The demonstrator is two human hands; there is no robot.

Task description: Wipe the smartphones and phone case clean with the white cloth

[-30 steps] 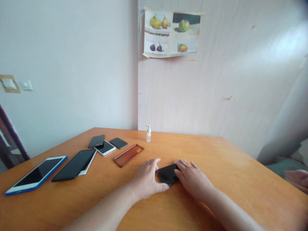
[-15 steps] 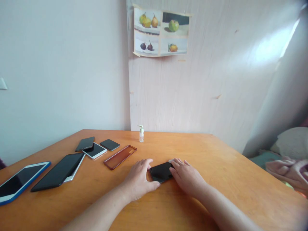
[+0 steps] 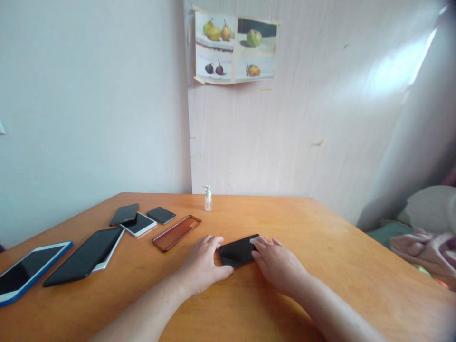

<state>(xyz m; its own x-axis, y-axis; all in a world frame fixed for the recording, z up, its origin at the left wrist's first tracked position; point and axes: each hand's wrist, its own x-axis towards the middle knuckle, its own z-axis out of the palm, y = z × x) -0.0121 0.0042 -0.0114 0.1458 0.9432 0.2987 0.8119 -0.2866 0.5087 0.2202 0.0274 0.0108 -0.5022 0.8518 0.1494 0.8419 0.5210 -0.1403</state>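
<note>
Slick black rectangular smartphone (image 3: 235, 251) sits around 6 o'clock on a smooth wooden table (image 3: 270, 213), left hand (image 3: 204, 263) gripping its 9 o'clock end in a loose C, right hand (image 3: 280, 263) flattish over a whitish scrap (image 3: 253, 241), can't tell if pinched.

left forearm (image 3: 153, 299) and right forearm (image 3: 335, 304) bare, angled inward, left hand (image 3: 203, 263) curved, thumb apart from fingers, right hand (image 3: 280, 262) palm down

Four-image fruit print (image 3: 235, 47): taped to wall panel (image 3: 249, 137), 12 o'clock. Crumpled pink cloth (image 3: 415, 247): 4 o'clock. White wall plate (image 3: 2, 128): 9 o'clock, cropped.
</note>
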